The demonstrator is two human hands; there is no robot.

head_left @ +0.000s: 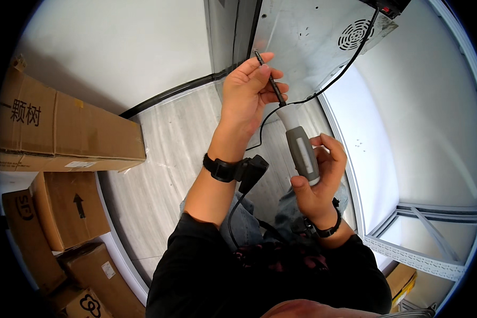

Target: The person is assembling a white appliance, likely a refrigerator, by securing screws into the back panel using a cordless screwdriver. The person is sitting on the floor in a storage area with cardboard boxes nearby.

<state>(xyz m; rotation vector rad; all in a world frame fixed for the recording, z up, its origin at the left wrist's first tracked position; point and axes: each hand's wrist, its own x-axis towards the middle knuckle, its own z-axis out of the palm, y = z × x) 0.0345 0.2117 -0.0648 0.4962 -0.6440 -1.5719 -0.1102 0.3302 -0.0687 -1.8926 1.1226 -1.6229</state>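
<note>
A screwdriver [300,150] with a thick grey and white handle and a dark shaft slants up to the left in front of me. My left hand [247,87] pinches the shaft near its tip between thumb and fingers. The handle's lower end is held by my right hand [323,177], its thumb and fingertips on the grip. The tip meets, or comes very near, a small screw [255,51] at the left edge of a grey metal panel [297,37]. Whether the tip sits in the screw head, I cannot tell.
A black cord [350,61] hangs from a socket at the panel's upper right and passes behind the screwdriver. Round vent slots [355,35] mark the panel. Cardboard boxes [71,124] stack up on the left. A white metal rack [416,254] stands at the right.
</note>
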